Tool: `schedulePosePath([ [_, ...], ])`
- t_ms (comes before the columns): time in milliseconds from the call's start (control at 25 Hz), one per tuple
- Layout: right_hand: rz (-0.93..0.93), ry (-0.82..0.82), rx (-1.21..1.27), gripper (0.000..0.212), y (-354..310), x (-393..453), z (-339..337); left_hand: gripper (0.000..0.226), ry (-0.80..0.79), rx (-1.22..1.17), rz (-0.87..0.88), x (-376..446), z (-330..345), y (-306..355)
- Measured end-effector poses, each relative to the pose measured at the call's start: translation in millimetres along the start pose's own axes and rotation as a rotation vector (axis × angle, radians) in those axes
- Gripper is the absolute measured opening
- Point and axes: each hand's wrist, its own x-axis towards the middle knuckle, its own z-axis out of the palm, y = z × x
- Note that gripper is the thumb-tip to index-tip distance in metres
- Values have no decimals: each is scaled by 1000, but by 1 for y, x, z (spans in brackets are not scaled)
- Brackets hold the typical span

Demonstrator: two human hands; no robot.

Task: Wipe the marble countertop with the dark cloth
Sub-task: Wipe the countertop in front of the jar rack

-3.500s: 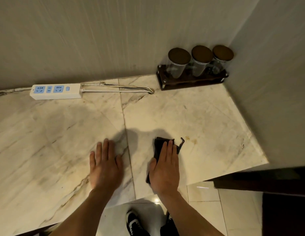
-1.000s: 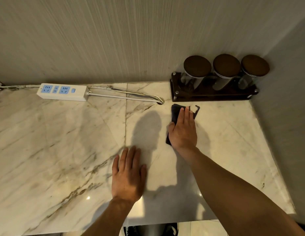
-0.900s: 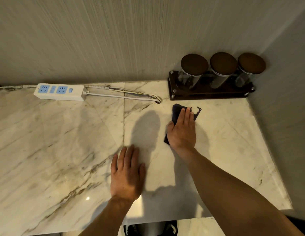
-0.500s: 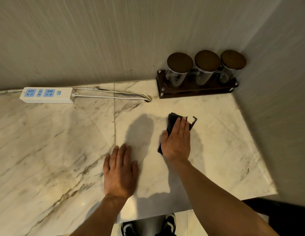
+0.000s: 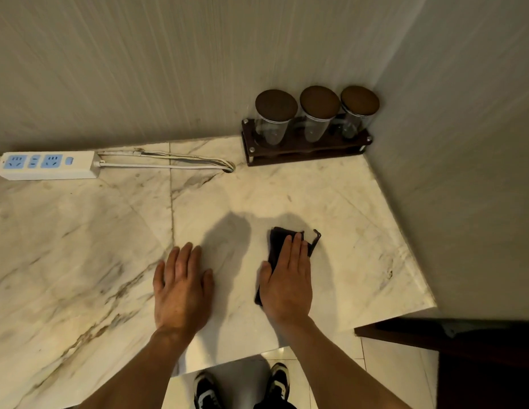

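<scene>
The dark cloth (image 5: 277, 242) lies folded on the white veined marble countertop (image 5: 80, 246), right of the tile seam. My right hand (image 5: 288, 280) presses flat on top of it, fingers together, covering most of it; only the far edge, a hanging loop and a strip on the left show. My left hand (image 5: 182, 289) rests palm down on the bare marble beside it, fingers spread, holding nothing.
A dark wooden rack (image 5: 304, 149) with three lidded glass jars stands in the back right corner. A white power strip (image 5: 47, 166) and its cable (image 5: 168, 162) lie along the back wall. A wall bounds the right side. The counter's front edge is near my wrists.
My right hand has slid the cloth back from near the jar rack toward the front edge. My left hand has stayed flat on the marble.
</scene>
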Motion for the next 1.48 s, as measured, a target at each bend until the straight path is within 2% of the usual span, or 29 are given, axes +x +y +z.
schedulePosePath([
  [400,-192,-87,-74,66,41,-46,-13,57,-4,26,9,-2,1,3],
  [600,-411,-135,-65,65,72,-45,-24,47,33,-6,-47,7,-10,25],
  [800,-674,-226,-117,64,100,-27,-41,53,-4,-65,57,6,6,66],
  [1000,-857,-327,-209,66,116,-4,-53,53,0,-99,42,6,21,85],
  [1240,-980,-429,-199,64,117,28,-54,54,-6,-27,30,6,24,86],
  [1480,-996,-415,-185,62,104,82,-48,56,-19,47,15,9,27,85],
])
